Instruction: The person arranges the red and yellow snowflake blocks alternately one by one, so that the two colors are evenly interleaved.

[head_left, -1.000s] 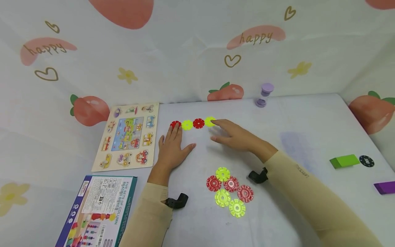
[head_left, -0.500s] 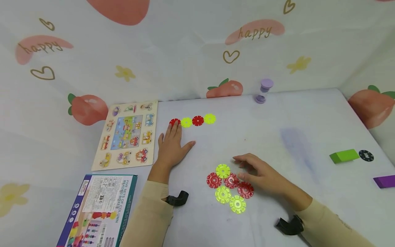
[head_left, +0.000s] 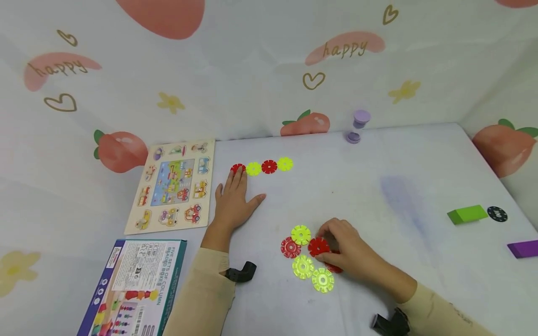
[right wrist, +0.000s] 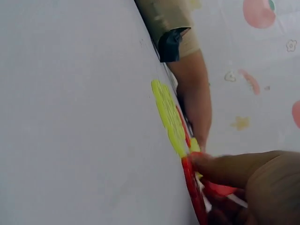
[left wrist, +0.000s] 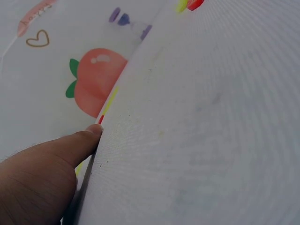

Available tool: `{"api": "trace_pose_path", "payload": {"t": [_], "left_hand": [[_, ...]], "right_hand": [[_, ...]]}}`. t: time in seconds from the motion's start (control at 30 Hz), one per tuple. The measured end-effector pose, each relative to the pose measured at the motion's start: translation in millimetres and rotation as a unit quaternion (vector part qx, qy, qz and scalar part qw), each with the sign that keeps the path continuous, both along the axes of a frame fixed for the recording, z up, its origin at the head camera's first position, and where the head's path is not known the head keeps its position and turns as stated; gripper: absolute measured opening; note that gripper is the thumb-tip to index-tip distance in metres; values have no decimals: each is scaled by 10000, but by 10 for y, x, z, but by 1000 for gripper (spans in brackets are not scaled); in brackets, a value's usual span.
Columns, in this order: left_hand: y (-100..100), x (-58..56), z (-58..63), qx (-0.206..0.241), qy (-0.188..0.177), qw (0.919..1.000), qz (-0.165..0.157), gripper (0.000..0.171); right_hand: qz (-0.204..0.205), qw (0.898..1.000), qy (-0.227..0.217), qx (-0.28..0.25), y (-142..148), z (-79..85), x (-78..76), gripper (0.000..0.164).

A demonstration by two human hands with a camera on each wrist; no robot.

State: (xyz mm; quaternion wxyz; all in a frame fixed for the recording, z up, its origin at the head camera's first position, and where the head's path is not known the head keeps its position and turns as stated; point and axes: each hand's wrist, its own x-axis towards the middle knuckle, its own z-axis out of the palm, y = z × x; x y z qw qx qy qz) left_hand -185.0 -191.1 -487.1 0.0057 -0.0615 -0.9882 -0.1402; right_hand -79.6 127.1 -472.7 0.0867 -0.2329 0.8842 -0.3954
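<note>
My left hand (head_left: 232,205) lies with its fingers straight, fingertips on the leftmost red notched disc (head_left: 237,167) of a row. Alternating along that row are a yellow disc (head_left: 253,169), another red disc (head_left: 269,166) and a yellow disc (head_left: 285,164) at the right end. Nearer the front, my right hand (head_left: 353,252) pinches a red notched disc (head_left: 318,246) between thumb and fingers at a loose cluster. Around it lie yellow discs (head_left: 303,267) and a red disc (head_left: 291,247); one more red disc (head_left: 334,268) is partly covered by the hand. The left wrist view shows my thumb (left wrist: 86,143).
A wooden picture puzzle board (head_left: 172,186) lies left of my left hand, with a boxed toy set (head_left: 138,284) before it. A purple sand timer (head_left: 357,127) stands at the back. Far right are a green block (head_left: 467,214), a black round chip (head_left: 498,214) and a purple block (head_left: 523,249).
My right hand has left the yellow disc at the row's right end, come back toward the cluster and taken hold of a red disc. The left hand has stayed in place.
</note>
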Motion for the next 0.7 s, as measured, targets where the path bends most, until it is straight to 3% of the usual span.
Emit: {"api": "trace_pose_path", "payload": {"t": [0.17, 0.37, 0.53, 0.7], "left_hand": [[3, 3, -9, 8, 5, 10000, 15, 97], [-1, 3, -8, 0, 13, 10000, 24, 97], [-8, 2, -9, -25, 20, 10000, 39, 97], [2, -8, -10, -4, -21, 10000, 25, 97]], "right_hand": [[-134, 9938, -790, -771, 109, 111, -67, 27], [-599, 9866, -459, -1445, 228, 215, -379, 13], [-807, 9827, -1041, -1306, 232, 259, -820, 38], [-820, 9839, -1459, -619, 124, 212, -1227, 61]]}}
